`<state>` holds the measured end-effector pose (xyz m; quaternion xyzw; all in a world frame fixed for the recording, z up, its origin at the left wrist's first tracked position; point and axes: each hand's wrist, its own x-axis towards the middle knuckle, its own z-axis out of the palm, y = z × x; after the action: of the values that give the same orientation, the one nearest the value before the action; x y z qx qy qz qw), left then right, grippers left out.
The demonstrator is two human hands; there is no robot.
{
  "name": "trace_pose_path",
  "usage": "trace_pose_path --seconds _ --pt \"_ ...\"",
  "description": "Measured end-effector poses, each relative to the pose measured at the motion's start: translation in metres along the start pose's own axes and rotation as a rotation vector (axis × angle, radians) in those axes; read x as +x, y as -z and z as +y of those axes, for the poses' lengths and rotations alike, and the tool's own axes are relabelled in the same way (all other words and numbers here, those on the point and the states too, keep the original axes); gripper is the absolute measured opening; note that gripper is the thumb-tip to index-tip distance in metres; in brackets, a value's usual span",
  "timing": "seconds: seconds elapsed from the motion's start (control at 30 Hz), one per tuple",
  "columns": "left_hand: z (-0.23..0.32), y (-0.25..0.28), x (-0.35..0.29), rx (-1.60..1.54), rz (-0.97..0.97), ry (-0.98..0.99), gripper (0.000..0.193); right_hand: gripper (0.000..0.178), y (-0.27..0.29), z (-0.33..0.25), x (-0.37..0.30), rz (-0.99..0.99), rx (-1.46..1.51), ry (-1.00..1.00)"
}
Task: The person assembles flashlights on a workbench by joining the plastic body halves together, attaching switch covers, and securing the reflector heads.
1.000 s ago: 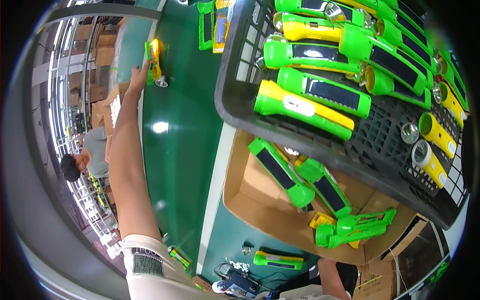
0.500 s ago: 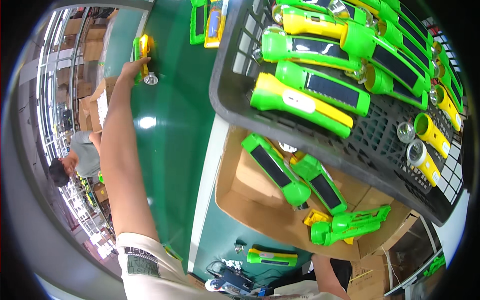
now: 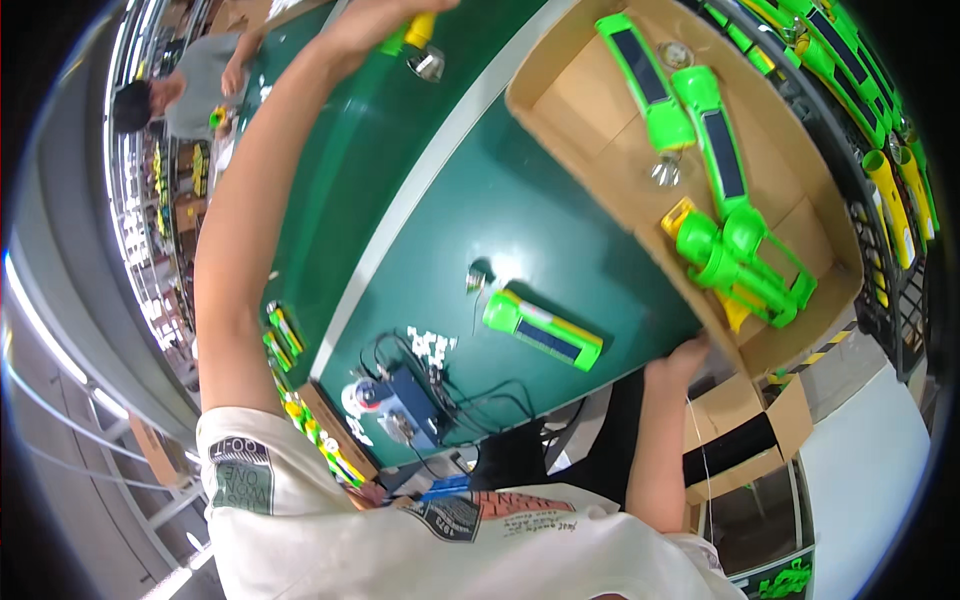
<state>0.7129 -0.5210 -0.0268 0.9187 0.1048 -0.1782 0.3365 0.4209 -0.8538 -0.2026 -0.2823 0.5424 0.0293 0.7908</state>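
Observation:
At the top, my left hand [image 3: 365, 30] is closed on a green and yellow flashlight [image 3: 420, 32], its front and the loose reflector [image 3: 427, 66] showing below the fingers. My right hand [image 3: 680, 365] grips the near lower corner of a cardboard box [image 3: 610, 195], its fingertips partly hidden by it. Inside the box lie a green flashlight [image 3: 645, 85] with a dark solar panel, another flashlight [image 3: 718, 140] and open green casings [image 3: 750, 265]. One more flashlight [image 3: 542, 331] rests on the green bench [image 3: 440, 240] left of my right hand.
A black plastic crate [image 3: 862, 225] full of flashlights stands at the right. A blue device [image 3: 408, 402] with cables and small white pieces [image 3: 432, 345] sits on the near bench. Past a pale rail [image 3: 400, 195] runs a green surface; a person [image 3: 195, 85] works beyond it.
My view has swung toward the near bench, with the crate now at the far right. My left hand still holds the flashlight; my right hand stays at the box corner.

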Motion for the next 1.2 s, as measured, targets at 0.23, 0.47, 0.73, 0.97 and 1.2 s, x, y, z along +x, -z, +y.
trace_pose_path --seconds 0.23,0.47,0.73,0.97,1.2 --pt "-0.04 -0.015 -0.205 0.033 -0.271 -0.24 0.047 0.026 0.083 -0.009 0.031 -0.219 -0.212 0.081" --pt "-0.162 0.023 -0.416 0.181 -0.06 -0.448 0.049 0.03 0.107 -0.06 0.134 -0.553 -0.017 0.203" --pt "-0.327 -0.033 -0.673 0.259 0.05 -0.564 0.046 0.048 0.164 0.112 -0.144 -0.761 -0.454 0.956" --pt "-0.381 -0.153 -0.825 0.33 -0.231 -0.586 0.036 0.075 0.275 0.34 -0.357 -1.722 -1.43 -0.398" --pt "-0.388 -0.177 -0.847 0.555 -0.419 -0.336 0.038 0.048 0.31 0.406 -0.38 -1.64 -1.739 -0.635"
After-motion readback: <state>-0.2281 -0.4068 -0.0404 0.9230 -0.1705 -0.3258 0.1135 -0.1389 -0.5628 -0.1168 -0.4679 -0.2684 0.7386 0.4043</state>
